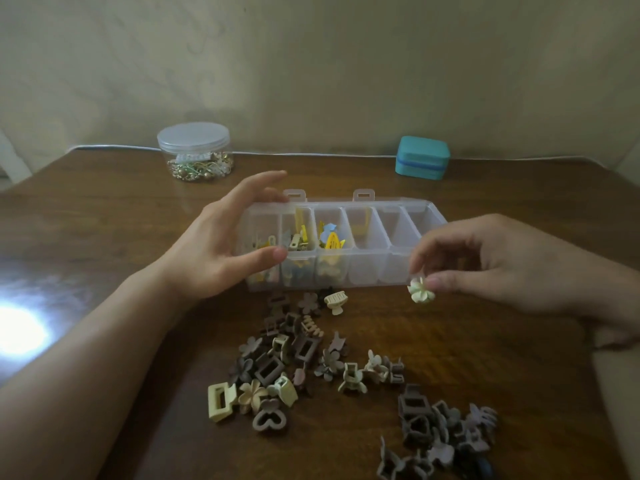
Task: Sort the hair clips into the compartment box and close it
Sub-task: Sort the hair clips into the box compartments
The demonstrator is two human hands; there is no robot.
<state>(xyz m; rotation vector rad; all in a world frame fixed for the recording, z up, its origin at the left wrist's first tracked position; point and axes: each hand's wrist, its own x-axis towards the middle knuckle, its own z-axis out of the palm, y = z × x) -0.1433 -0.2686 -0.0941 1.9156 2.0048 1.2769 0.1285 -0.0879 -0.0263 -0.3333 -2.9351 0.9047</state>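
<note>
A clear plastic compartment box (367,268) lies open across the middle of the wooden table. Its three left compartments hold yellow and blue clips; the right ones look empty. My left hand (221,251) grips the box's left end, thumb on the front wall and fingers over the back edge. My right hand (485,261) pinches a small pale green flower clip (420,290) just in front of the box's right end. Several brown, beige and grey claw and flower clips (277,368) lie loose in front of the box, with another pile (443,438) at the lower right.
A round clear jar (194,152) with a lid, holding trinkets, stands at the back left. A teal zip case (422,157) sits at the back right. The table's right edge (595,375) runs close to my right wrist. A wall rises behind the table.
</note>
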